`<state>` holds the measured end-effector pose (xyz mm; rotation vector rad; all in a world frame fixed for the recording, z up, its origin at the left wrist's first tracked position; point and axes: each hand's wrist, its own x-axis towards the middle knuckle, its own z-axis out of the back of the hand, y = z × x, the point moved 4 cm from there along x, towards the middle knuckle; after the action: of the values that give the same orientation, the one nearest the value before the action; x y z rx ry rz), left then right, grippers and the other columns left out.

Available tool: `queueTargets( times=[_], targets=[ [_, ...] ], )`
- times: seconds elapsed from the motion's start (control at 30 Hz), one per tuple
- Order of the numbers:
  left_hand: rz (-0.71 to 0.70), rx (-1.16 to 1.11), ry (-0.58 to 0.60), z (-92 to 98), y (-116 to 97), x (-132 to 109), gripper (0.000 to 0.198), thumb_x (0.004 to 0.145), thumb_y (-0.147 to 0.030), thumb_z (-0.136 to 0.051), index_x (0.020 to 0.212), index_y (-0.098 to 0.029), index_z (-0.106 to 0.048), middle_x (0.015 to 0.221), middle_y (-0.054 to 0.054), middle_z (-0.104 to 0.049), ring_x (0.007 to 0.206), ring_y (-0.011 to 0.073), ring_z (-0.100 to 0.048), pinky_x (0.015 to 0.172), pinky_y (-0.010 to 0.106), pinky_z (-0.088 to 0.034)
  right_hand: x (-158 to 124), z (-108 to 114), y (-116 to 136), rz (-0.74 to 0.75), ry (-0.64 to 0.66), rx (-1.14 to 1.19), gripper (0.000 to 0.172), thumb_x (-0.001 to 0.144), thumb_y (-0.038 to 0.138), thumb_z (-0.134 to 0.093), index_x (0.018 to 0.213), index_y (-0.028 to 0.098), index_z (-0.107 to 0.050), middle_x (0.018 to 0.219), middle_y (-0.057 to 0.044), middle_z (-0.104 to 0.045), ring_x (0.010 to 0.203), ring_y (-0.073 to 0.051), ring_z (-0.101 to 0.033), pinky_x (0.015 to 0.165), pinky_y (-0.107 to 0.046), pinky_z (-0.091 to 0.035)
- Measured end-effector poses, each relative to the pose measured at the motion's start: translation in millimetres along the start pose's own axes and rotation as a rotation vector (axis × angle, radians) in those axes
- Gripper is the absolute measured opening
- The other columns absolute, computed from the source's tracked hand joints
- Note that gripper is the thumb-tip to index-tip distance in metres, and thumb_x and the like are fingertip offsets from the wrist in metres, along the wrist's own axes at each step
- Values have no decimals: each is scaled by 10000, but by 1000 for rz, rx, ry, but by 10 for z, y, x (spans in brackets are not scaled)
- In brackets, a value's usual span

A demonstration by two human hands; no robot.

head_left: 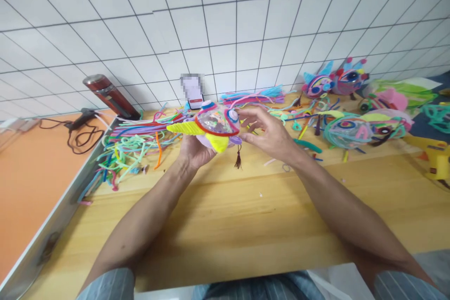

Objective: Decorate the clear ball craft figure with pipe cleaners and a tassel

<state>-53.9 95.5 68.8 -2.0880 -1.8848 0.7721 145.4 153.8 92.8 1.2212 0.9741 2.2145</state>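
Above the wooden table, both hands are on a pipe-cleaner craft fish [217, 124] with a clear domed body, red and blue trim, two round eyes on top and yellow fins. A dark tassel [238, 158] hangs below it. My left hand [197, 151] supports it from underneath, its fingers mostly hidden behind the fish. My right hand [267, 132] grips the right side, with the thumb low near a purple loop and the fingers by the upper eye. A pink pipe cleaner [246, 97] curves out from near the top.
Loose pipe cleaners [123, 147] are heaped at left, with a bundle [253, 96] along the wall. A phone [194, 91] and a red thermos [111, 97] stand behind. Finished craft figures [348, 131] lie at right, beside a yellow glue gun [438, 157]. A metal-coloured edge [59, 218] borders the table's left.
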Motion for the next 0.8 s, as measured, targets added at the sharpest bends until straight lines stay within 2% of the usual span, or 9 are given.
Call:
queueTargets(
  times=[0.1,0.17,0.23,0.3,0.43,0.53,0.7,0.8],
  targets=[
    [-48,-14,49,-12,-114,5,552,1100,-508,-511,1548,-217,-647,1471,181,-781,1404,390,-743,1105,594,-659,-32,-44,-36,-126,-6,94,334,988,475,-801,1196,224,-729,1195,-83,-820,1088,-228,-779,954,-409,-627],
    [-78,-19,66,-22,-186,7,549,1087,-520,-538,1516,-203,-669,1463,190,-783,1405,396,-740,1101,592,-659,-59,-108,-34,-182,55,168,369,1030,569,-744,1146,219,-725,1144,-77,-817,1071,-222,-775,974,-414,-618],
    [-99,-19,65,-29,-240,7,547,1073,-527,-572,1491,-193,-684,1451,197,-787,1393,401,-742,1093,586,-663,-88,-196,-16,-212,157,251,443,1021,633,-745,1177,219,-723,1146,-83,-818,1062,-225,-777,957,-412,-623],
    [-115,-12,46,-30,-276,6,539,1068,-520,-590,1483,-190,-690,1434,195,-796,1365,394,-757,1080,570,-670,-112,-269,2,-217,230,291,439,996,616,-787,1177,221,-723,1132,-78,-821,1041,-226,-781,938,-406,-629],
    [-82,7,30,-40,-274,-8,510,1107,-454,-521,1525,-200,-666,1400,176,-817,1302,361,-795,1049,531,-688,-113,-278,-25,-231,151,149,300,981,512,-803,948,218,-752,932,-33,-794,891,-204,-753,843,-356,-612],
    [-20,36,34,-68,-218,-37,526,1127,-437,-466,1572,-210,-630,1419,171,-812,1304,366,-797,1039,548,-691,-91,-245,-50,-260,106,70,267,969,481,-785,901,223,-772,812,-11,-774,776,-193,-725,754,-331,-583],
    [23,91,39,-104,-140,-95,565,1128,-464,-461,1611,-202,-588,1459,174,-792,1357,388,-767,1102,610,-655,-15,-123,36,-173,209,-13,229,864,462,-849,926,243,-835,992,-35,-868,939,-239,-796,908,-365,-605],
    [22,100,50,-58,-98,-90,558,1114,-456,-494,1597,-198,-597,1428,167,-804,1341,376,-774,1126,613,-639,34,101,107,-168,154,-130,221,864,449,-840,962,251,-851,1036,-45,-878,1000,-266,-803,966,-397,-597]
  ],
)
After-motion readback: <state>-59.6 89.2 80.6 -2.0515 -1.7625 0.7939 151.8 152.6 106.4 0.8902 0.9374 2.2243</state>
